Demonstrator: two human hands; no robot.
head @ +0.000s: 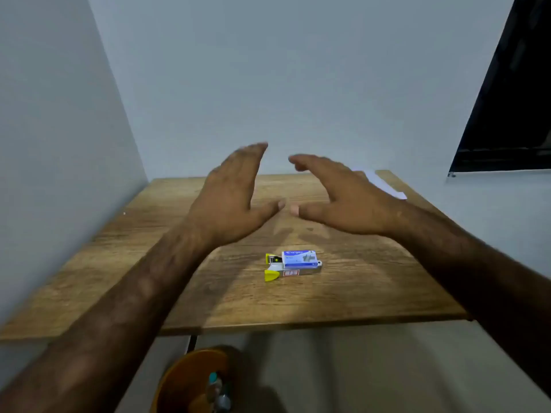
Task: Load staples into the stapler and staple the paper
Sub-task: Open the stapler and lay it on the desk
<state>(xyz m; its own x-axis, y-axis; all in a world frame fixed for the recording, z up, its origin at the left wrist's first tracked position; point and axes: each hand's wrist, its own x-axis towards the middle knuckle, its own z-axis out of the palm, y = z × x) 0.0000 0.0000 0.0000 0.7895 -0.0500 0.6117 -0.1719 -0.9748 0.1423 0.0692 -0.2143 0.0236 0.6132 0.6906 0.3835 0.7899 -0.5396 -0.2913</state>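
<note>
A small silver stapler (290,272) with yellow ends lies on its side near the middle of the wooden table (149,263). A blue box of staples (299,258) rests against its far side. White paper (384,183) lies at the table's far right corner, partly hidden behind my right hand. My left hand (229,201) and my right hand (343,198) hover above the table beyond the stapler, palms down, fingers flat and spread, thumbs nearly touching. Neither hand holds anything.
The table stands in a corner, with walls to the left and behind. A dark window (512,99) is at the upper right. Below the table's front edge, a brown round container (190,380) with small items stands on the floor.
</note>
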